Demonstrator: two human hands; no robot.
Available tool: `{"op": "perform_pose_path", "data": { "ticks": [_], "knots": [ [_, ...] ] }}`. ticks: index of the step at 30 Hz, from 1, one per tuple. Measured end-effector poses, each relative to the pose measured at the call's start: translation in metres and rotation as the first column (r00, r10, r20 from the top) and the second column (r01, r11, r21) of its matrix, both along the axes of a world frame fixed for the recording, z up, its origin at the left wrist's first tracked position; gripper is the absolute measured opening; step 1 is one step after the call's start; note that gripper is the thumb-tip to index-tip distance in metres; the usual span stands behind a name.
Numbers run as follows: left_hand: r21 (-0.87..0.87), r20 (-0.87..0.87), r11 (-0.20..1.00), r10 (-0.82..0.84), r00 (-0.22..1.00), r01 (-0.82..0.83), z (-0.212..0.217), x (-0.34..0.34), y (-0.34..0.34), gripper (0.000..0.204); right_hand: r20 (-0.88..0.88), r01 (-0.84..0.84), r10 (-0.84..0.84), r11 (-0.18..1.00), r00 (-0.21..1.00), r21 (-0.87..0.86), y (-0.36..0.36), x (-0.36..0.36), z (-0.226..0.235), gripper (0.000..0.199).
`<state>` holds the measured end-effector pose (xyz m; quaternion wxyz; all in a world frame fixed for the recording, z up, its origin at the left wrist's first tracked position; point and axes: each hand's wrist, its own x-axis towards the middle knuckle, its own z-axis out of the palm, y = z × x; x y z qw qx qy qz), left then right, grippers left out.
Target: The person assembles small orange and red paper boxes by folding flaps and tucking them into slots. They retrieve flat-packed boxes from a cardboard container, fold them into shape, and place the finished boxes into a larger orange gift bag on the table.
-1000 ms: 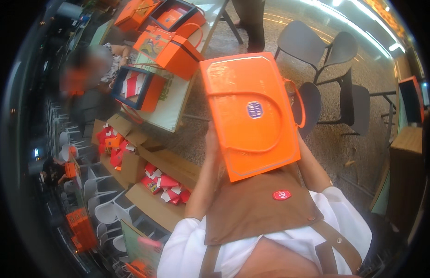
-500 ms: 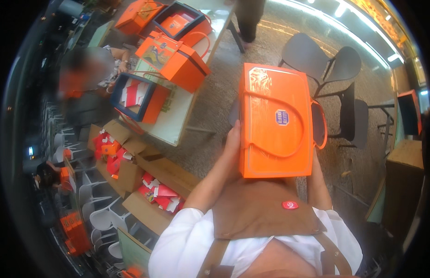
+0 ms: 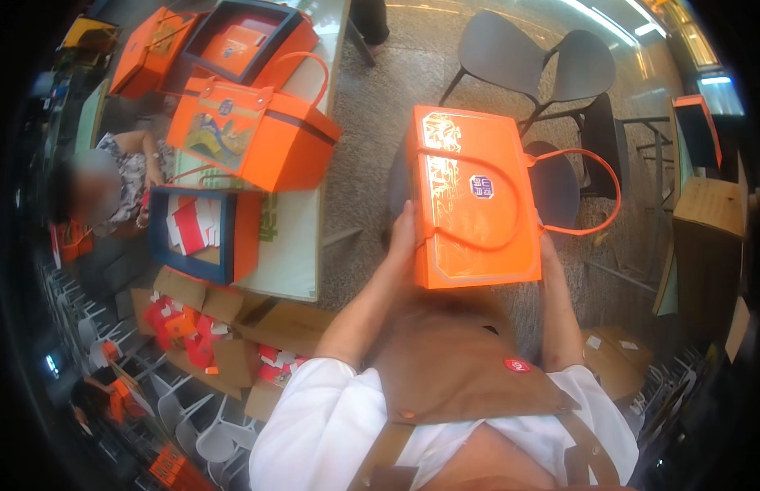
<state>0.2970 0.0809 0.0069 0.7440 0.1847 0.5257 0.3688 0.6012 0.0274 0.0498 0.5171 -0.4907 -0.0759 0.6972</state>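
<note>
I hold an orange gift box (image 3: 478,266) in front of my chest, its face with gold line drawings and a small blue emblem turned up. My left hand (image 3: 403,236) grips its left side. On the opposite side is my right hand (image 3: 547,250), its fingers mostly hidden behind the box. One cord handle (image 3: 515,204) lies looped over the face; the other handle (image 3: 615,182) sticks out to the right.
At the left, a table (image 3: 294,262) carries several orange boxes, including an open blue-rimmed box (image 3: 227,237) holding red and white packets. Below it stand open cartons (image 3: 286,323). Grey chairs (image 3: 498,53) stand ahead. A seated person (image 3: 122,176) is beyond the table.
The gift box has tilted a little and sits slightly more to the left in view, still between both hands. Its right handle now flops farther outward. The table and its boxes appear shifted left.
</note>
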Motion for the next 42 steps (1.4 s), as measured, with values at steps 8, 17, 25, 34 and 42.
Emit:
{"op": "perform_pose_path", "data": {
  "ticks": [8,17,25,34,42],
  "knots": [
    [-0.172,-0.074,0.981,0.076,0.994,-0.088,-0.120,-0.015,0.027,0.060,-0.097,0.095,-0.115,0.977,0.989,-0.190,0.028,-0.021,-0.088,0.054],
    [0.029,-0.233,0.999,-0.018,0.972,0.026,-0.246,0.018,0.078,0.051,0.325,0.050,0.002,0.987,0.946,-0.152,0.082,0.016,-0.183,0.038],
    [0.001,-0.232,0.980,-0.193,0.953,0.198,-0.200,0.028,0.053,0.050,0.365,0.270,-0.179,0.939,0.913,-0.214,0.037,0.002,-0.210,0.032],
    [0.028,-0.451,0.937,-0.300,0.841,0.349,-0.144,0.023,0.014,0.067,0.700,-0.127,0.302,0.948,0.647,-0.291,-0.001,0.011,-0.191,0.030],
    [-0.079,-0.420,0.976,-0.215,0.882,0.200,-0.058,-0.068,-0.037,0.058,0.571,-0.488,0.519,0.843,0.636,-0.224,-0.011,-0.032,-0.205,0.018]
  ]
}}
